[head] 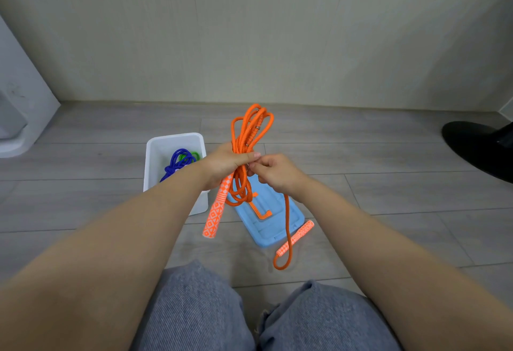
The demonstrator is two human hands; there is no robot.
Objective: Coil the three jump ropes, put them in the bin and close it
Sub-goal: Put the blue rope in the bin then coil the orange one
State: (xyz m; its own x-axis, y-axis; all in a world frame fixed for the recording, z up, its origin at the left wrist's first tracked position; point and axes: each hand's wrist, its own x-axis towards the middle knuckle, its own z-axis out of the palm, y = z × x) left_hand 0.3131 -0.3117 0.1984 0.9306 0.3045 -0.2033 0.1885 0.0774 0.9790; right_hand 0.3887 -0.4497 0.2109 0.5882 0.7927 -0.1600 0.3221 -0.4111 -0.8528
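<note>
At twelve o'clock from the knees, left hand (226,162) grips the orange rope (251,131) coil; right hand (273,172) pinches its tail. Third rope's coiling; next, wrap, then the bin (155,150) at ten o'clock.

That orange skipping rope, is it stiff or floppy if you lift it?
Probably floppy: the orange rope droops in loose loops above and below the left hand gripping it. Its free tail sags in a curve to the floor below the right hand. The patterned handle hangs straight, so it likely stays rigid.
</note>
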